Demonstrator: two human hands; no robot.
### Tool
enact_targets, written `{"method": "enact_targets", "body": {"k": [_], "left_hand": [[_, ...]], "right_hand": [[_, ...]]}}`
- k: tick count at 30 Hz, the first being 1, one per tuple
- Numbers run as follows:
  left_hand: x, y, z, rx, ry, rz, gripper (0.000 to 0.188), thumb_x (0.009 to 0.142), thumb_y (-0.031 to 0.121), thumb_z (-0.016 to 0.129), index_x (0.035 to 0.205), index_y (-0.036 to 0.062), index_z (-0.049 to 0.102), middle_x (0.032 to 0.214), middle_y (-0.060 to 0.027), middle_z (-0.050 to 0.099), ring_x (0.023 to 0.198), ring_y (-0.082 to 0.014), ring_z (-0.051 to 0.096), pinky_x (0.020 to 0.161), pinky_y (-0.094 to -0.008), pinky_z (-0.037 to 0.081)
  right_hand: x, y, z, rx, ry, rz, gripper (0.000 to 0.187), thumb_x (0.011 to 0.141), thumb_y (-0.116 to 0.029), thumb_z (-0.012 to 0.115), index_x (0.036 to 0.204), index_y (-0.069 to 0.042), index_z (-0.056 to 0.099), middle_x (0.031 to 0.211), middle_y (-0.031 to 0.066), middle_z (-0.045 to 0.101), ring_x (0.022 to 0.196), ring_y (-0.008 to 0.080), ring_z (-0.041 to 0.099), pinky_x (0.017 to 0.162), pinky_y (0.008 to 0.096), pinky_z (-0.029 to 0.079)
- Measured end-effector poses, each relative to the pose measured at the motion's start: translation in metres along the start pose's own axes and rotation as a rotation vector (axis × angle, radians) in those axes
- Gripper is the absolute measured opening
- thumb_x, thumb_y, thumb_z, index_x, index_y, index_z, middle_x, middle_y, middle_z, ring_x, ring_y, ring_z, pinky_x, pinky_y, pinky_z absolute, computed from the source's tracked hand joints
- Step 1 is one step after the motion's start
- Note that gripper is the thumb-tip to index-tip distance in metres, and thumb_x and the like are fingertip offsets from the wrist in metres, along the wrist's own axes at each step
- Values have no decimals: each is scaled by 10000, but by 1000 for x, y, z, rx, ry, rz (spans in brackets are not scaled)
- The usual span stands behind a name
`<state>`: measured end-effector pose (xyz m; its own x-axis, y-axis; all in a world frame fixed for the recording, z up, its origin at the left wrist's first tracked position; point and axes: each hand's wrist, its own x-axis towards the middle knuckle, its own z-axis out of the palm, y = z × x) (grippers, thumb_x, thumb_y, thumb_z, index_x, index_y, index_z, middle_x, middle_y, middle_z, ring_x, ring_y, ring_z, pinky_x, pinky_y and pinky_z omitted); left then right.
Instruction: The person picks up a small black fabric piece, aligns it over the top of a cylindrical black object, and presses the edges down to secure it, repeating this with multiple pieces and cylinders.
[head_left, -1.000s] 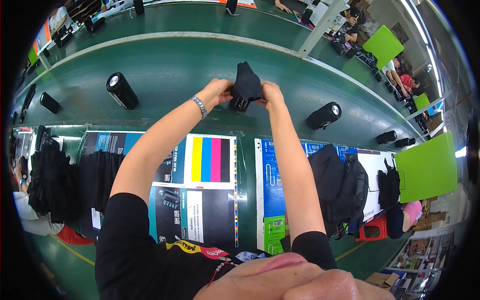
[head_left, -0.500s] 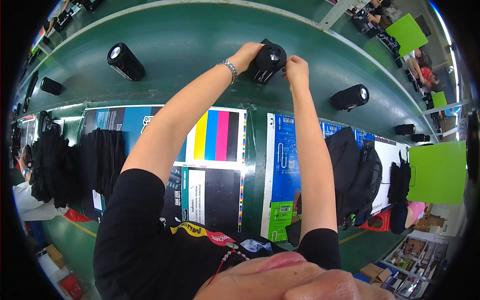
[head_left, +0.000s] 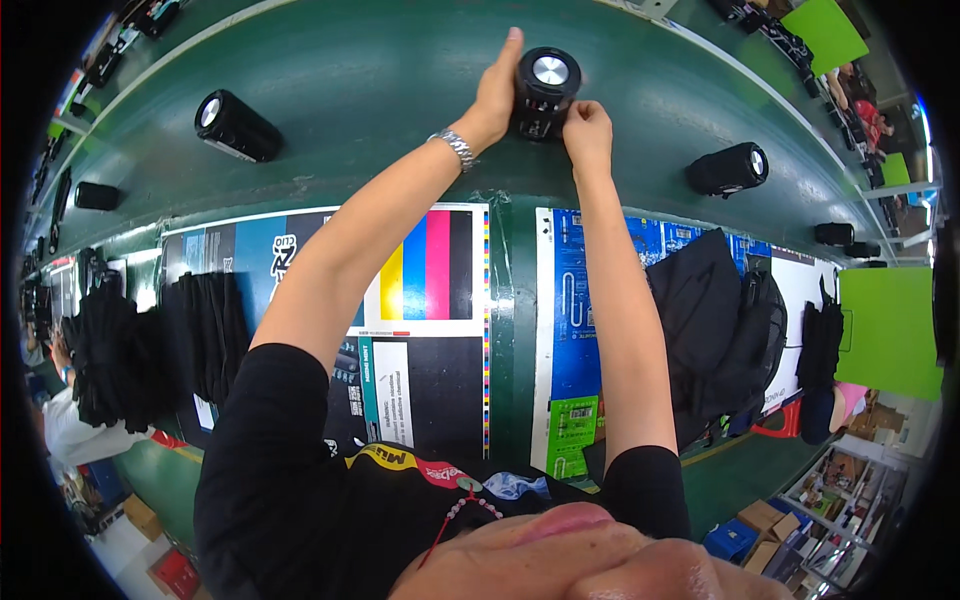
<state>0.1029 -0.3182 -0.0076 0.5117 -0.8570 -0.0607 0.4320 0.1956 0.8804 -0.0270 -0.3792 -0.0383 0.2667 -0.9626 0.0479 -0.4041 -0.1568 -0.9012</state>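
A black cylindrical speaker [head_left: 545, 108] stands tilted on the green work surface, its round silver end facing up toward me. My left hand [head_left: 491, 98] lies along its left side, open, one finger stretched out past the top; the other fingers are partly hidden. By the lower right side of the speaker, my right hand [head_left: 588, 132] is closed with its fingers pressed together. What it holds, if anything, is hidden.
Similar black speakers lie farther left [head_left: 238, 126] and right [head_left: 728, 169] on the green surface [head_left: 380, 90]. Nearer me, printed sheets cover the table, with bundled black cloth pieces [head_left: 207, 325] at left and a black fabric pile [head_left: 700, 330] at right.
My left hand has loosened from the speaker and straightened its fingers. The speaker's end, partly covered in black before, now shows a full silver disc. My right hand stays closed beside it.
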Motion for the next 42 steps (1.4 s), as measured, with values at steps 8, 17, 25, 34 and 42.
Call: {"method": "enact_targets", "body": {"k": [8,17,25,34,42], "left_hand": [[-43,53,30,-306,-287,-146,645,969,521,262,1066,-16,606,954,-199,664,856,-301,664,832,-406,543],[-34,53,8,-527,-121,-171,730,973,502,55,1104,-3,565,978,-215,648,968,-310,625,885,-464,495],[-53,70,-42,39,197,-19,530,982,491,369,1267,72,525,1156,-77,623,1056,-164,564,923,-306,386],[-25,79,12,714,-397,324,330,893,340,612,1046,63,706,908,-25,655,768,-92,519,650,-233,421],[1,88,12,841,-508,59,264,812,346,726,842,84,735,676,7,593,632,-76,499,586,-219,389]], "right_hand": [[-60,-67,-13,886,-265,44,451,996,-381,225,1228,-87,476,967,124,655,773,249,678,565,355,581],[-80,-77,-31,756,-350,188,558,944,-524,448,1094,-1,575,914,148,661,768,211,665,682,336,542],[-65,-97,-49,-179,133,-715,633,637,-262,846,1120,6,536,1029,155,601,974,307,543,849,401,452],[-66,-79,-37,-189,218,-830,610,632,-322,854,1064,-30,537,1226,186,448,1154,347,426,960,447,379],[-54,-56,-32,310,-45,-305,908,639,-365,858,1257,54,341,1282,242,385,1168,322,485,936,371,435]]}}
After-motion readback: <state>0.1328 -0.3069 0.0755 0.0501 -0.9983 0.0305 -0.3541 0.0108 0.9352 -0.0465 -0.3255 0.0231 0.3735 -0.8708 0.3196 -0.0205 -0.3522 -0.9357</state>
